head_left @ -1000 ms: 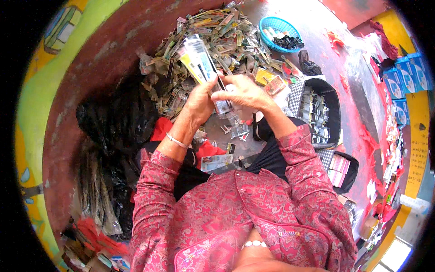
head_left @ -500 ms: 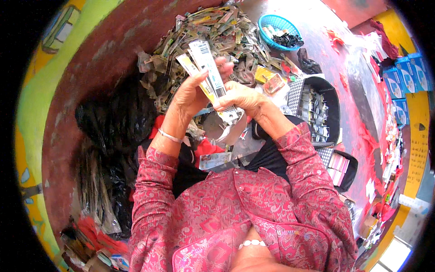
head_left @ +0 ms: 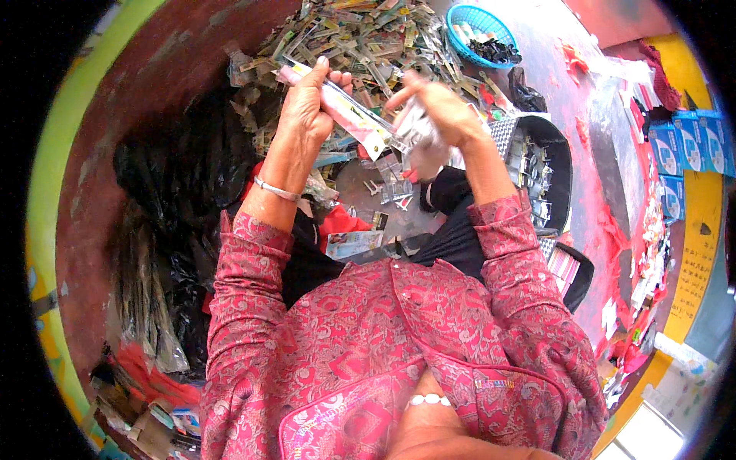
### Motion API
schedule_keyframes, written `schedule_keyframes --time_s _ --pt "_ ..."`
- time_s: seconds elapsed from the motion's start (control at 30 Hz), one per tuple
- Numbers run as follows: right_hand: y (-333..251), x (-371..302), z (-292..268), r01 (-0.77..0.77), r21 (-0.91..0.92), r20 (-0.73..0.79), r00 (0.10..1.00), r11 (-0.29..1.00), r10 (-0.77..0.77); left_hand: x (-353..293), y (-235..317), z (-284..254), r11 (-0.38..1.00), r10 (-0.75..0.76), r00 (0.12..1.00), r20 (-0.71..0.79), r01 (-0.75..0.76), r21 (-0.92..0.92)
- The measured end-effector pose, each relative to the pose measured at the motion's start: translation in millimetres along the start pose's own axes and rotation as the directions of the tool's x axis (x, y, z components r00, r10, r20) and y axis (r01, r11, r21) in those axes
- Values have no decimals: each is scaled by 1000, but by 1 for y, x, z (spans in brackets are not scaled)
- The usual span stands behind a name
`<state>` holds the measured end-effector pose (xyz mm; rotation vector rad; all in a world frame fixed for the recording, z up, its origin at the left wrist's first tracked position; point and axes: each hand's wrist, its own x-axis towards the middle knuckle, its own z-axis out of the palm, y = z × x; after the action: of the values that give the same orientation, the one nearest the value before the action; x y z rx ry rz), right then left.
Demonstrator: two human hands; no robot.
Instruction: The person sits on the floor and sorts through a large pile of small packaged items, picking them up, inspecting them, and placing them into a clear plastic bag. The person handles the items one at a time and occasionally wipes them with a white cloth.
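Observation:
My left hand (head_left: 309, 103) is closed around a long narrow pink-and-white packet (head_left: 349, 115), thumb on top. The packet slants down toward the right, and a thin clear edge shows behind its upper end. Close to its lower end is my right hand (head_left: 445, 111), smeared by motion, with one finger stretched out to the left. A blurred whitish, shiny thing (head_left: 418, 130) lies under that hand; whether the hand grips it I cannot tell. Below both hands, small clear packets with pale pieces (head_left: 395, 188) rest on a grey surface.
Beyond my hands spreads a heap of small packets (head_left: 368, 38). At its right stands a blue basket (head_left: 479, 11) holding black pieces and pale rolls. A black checked box (head_left: 563, 176) with packets sits right of my right forearm. Black plastic bags (head_left: 180, 169) lie to the left.
My hands have moved apart, the right one swinging up and to the right. The packet in my left hand now shows a pink-and-white face instead of white and yellow ones.

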<state>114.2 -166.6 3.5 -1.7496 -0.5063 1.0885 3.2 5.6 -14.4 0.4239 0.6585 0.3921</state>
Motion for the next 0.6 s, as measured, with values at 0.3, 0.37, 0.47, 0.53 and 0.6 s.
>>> schedule_keyframes --time_s 0.3,0.37,0.47,0.53,0.6 --pt "-10 7 71 712 -528 30 560 463 -828 18 -13 -9 965 -263 916 302 246 95" --pt "-12 -2 64 644 -592 46 627 484 -778 11 -5 -7 977 -195 962 191 207 -47" --pt "-2 -11 8 280 -792 -11 882 542 -472 7 12 2 997 58 983 173 -47 -68" --pt "3 -13 -20 49 -798 -234 893 601 -384 2 23 6 982 165 974 156 -147 -121" --pt "8 -5 -41 213 -408 -312 882 888 -354 2 20 10 968 102 970 221 -46 -246"
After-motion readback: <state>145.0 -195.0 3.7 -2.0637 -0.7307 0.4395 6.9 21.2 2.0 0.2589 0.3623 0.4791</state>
